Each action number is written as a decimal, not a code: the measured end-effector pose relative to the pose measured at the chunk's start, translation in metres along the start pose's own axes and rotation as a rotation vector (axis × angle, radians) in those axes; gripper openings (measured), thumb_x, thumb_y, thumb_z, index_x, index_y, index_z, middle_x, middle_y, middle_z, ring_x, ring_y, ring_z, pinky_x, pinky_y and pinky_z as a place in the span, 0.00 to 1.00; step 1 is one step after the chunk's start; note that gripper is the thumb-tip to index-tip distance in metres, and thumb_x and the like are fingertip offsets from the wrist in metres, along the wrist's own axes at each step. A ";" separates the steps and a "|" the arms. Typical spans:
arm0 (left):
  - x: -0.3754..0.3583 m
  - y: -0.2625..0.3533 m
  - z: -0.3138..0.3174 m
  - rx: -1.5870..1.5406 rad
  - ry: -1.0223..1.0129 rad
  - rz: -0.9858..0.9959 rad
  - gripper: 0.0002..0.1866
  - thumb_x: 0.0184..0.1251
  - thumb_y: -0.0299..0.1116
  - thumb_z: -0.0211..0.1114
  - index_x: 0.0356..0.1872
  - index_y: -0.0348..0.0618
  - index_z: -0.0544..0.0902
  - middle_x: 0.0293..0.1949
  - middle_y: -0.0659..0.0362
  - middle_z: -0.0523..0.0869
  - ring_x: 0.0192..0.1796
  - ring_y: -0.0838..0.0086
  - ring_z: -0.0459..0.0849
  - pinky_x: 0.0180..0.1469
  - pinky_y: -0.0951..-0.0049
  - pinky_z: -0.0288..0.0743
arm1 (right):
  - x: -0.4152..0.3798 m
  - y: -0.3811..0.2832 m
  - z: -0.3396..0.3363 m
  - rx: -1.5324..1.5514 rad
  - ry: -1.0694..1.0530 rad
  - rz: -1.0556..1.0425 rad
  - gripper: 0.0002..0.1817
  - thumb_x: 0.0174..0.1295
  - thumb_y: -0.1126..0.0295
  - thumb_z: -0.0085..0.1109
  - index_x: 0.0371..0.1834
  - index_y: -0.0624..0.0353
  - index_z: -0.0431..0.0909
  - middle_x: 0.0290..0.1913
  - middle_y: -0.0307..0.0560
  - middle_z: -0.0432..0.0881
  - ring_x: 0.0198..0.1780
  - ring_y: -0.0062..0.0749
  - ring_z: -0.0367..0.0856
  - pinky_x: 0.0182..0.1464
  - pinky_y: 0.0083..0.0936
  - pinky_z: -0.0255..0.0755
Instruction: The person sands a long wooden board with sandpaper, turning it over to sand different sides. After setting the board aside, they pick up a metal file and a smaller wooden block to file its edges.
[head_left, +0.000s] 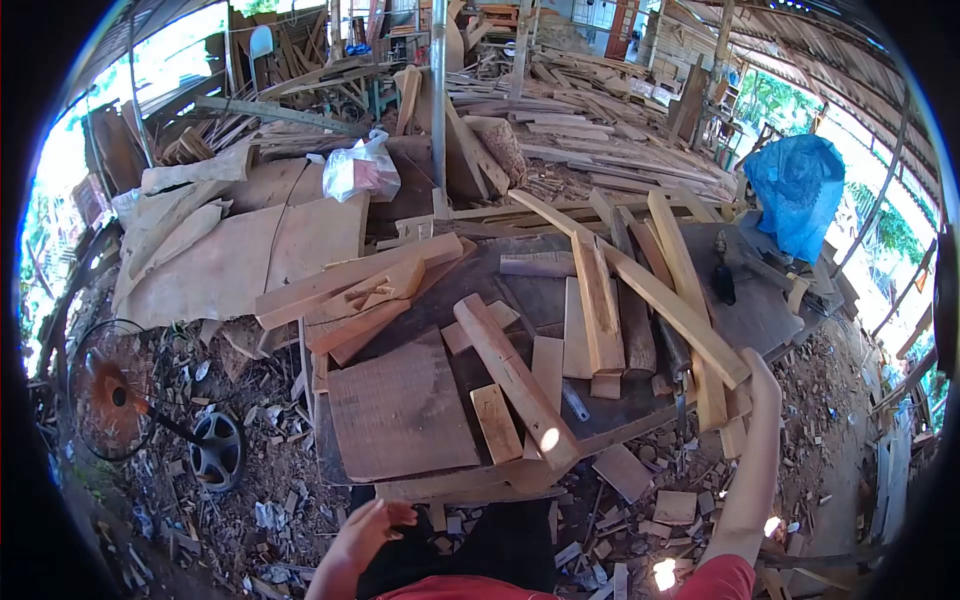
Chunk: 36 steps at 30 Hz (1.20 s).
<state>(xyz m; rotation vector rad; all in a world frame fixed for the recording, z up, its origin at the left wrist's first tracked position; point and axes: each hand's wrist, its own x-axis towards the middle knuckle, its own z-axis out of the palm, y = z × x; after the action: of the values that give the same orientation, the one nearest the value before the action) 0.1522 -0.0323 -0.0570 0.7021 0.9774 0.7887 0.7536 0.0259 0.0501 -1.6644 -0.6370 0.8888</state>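
My left hand [375,527] is in front of my body, just below the near edge of the workbench [455,487]; its fingers are apart and nothing is in them. At the bench's right side my right hand [752,372] is at the near end of a long wooden strip [660,300], which slants up to the left over other pieces. Its fingers are mostly hidden behind the wood. A square brown board [400,405], a thick wooden beam [510,375] and a short block [496,424] lie on the bench between my hands.
A fan [118,397] stands at the left. Wood scraps [625,472] litter the ground. A plastic bag [362,168] rests on sheets behind the bench, near a metal post [439,100]. Blue plastic [797,190] hangs at the right. Lumber piles [600,130] fill the back.
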 end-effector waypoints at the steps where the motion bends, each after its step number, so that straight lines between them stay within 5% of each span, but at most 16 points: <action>1: 0.002 0.009 -0.001 0.074 0.027 0.051 0.21 0.69 0.44 0.47 0.49 0.36 0.74 0.45 0.53 0.81 0.47 0.69 0.79 0.45 0.73 0.68 | 0.001 -0.004 -0.005 -0.384 0.088 -0.005 0.16 0.61 0.66 0.42 0.43 0.62 0.78 0.37 0.44 0.80 0.40 0.27 0.77 0.46 0.26 0.70; 3: 0.003 0.025 -0.013 0.105 0.097 0.138 0.19 0.69 0.43 0.48 0.48 0.37 0.75 0.42 0.54 0.82 0.44 0.69 0.81 0.43 0.73 0.68 | -0.007 -0.013 -0.016 -0.575 0.042 0.000 0.14 0.61 0.70 0.45 0.44 0.65 0.77 0.45 0.50 0.80 0.49 0.36 0.76 0.55 0.28 0.67; 5: 0.000 0.043 -0.022 0.022 0.263 0.233 0.18 0.69 0.43 0.48 0.46 0.39 0.76 0.39 0.56 0.83 0.42 0.71 0.81 0.41 0.73 0.68 | -0.022 -0.015 -0.026 -1.224 0.281 -0.776 0.14 0.58 0.75 0.51 0.47 0.67 0.75 0.49 0.58 0.77 0.48 0.38 0.77 0.48 0.27 0.69; 7: -0.001 0.046 -0.033 0.013 0.305 0.286 0.18 0.69 0.43 0.48 0.45 0.40 0.76 0.37 0.57 0.83 0.41 0.72 0.81 0.41 0.74 0.68 | -0.060 -0.041 -0.008 -1.113 0.262 -0.589 0.18 0.57 0.79 0.52 0.52 0.68 0.72 0.57 0.60 0.72 0.55 0.45 0.74 0.56 0.30 0.67; 13: 0.006 0.037 -0.033 0.073 0.366 0.303 0.15 0.68 0.41 0.51 0.44 0.40 0.77 0.35 0.59 0.82 0.38 0.75 0.81 0.42 0.74 0.68 | -0.131 -0.062 0.076 -0.999 0.125 -0.869 0.19 0.57 0.73 0.57 0.54 0.63 0.73 0.56 0.55 0.73 0.56 0.41 0.73 0.58 0.28 0.66; 17: 0.022 0.028 -0.011 0.408 0.386 0.539 0.13 0.62 0.35 0.60 0.44 0.38 0.76 0.40 0.56 0.80 0.45 0.68 0.78 0.51 0.68 0.69 | -0.173 -0.040 0.157 -0.927 -0.253 -0.786 0.24 0.55 0.67 0.61 0.57 0.56 0.71 0.55 0.51 0.74 0.53 0.40 0.77 0.54 0.32 0.69; 19: 0.024 0.038 0.006 1.132 0.579 0.825 0.19 0.57 0.38 0.64 0.46 0.38 0.75 0.44 0.52 0.77 0.50 0.62 0.74 0.54 0.62 0.66 | -0.179 -0.014 0.192 -1.194 -0.294 -0.769 0.32 0.54 0.55 0.61 0.62 0.51 0.66 0.51 0.51 0.77 0.47 0.41 0.79 0.49 0.33 0.72; 23: 0.029 0.056 0.028 1.342 0.514 0.829 0.28 0.52 0.40 0.66 0.54 0.42 0.71 0.54 0.47 0.71 0.58 0.56 0.68 0.58 0.56 0.61 | -0.165 0.041 0.223 -1.288 -0.305 -0.713 0.38 0.52 0.46 0.58 0.63 0.56 0.63 0.42 0.52 0.79 0.42 0.45 0.80 0.42 0.34 0.75; 26: 0.050 0.052 0.022 1.529 0.450 0.591 0.38 0.57 0.54 0.60 0.67 0.52 0.59 0.68 0.43 0.52 0.72 0.51 0.44 0.63 0.36 0.43 | -0.160 0.055 0.231 -1.304 -0.233 -0.748 0.39 0.51 0.45 0.59 0.62 0.58 0.64 0.42 0.53 0.80 0.41 0.44 0.81 0.40 0.34 0.75; 36: 0.062 0.040 0.012 1.629 0.412 0.540 0.39 0.60 0.58 0.53 0.68 0.52 0.56 0.70 0.44 0.48 0.73 0.53 0.42 0.65 0.39 0.39 | -0.154 0.039 0.241 -1.319 -0.308 -0.500 0.35 0.46 0.46 0.61 0.52 0.61 0.69 0.38 0.55 0.81 0.40 0.48 0.81 0.42 0.37 0.74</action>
<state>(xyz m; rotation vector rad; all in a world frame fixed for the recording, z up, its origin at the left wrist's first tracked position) 0.1740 0.0385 -0.0477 2.3322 1.7969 0.4363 0.4669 0.0297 0.0173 -2.2796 -2.0460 0.2871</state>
